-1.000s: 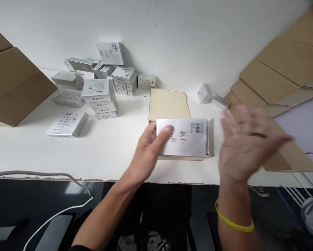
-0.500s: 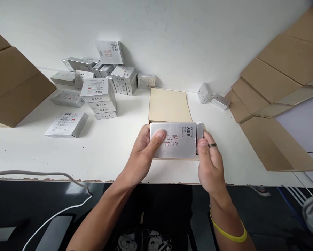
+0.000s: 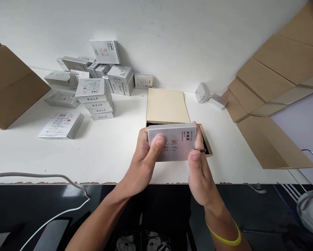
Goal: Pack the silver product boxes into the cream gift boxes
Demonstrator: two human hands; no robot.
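Note:
A silver tea box [image 3: 172,136] with black and red print is between my hands, its long side level. My left hand [image 3: 143,160] is closed round its left end, thumb flat on the printed face. At the box's right end, my right hand [image 3: 202,174] presses against the edge, fingers along the end and thumb in front; a ring is on one finger. That end now looks closed. Below and behind stands an open cream gift box, its lid [image 3: 165,104] laid back toward the wall. Its dark inside is mostly hidden by the tea box and hands.
Left on the white table [image 3: 114,146] are several silver tea boxes, including a stack [image 3: 93,92] and a single one [image 3: 61,127]. Two small boxes [image 3: 202,92] sit at the back right. Brown cardboard [image 3: 12,83] stands left, more cardboard [image 3: 273,73] right. A cable [image 3: 41,176] crosses the front edge.
The flap at the tea box's right end has gone from sticking out to folded in. My right hand has moved left against that end. The tea box has tilted, showing its top side.

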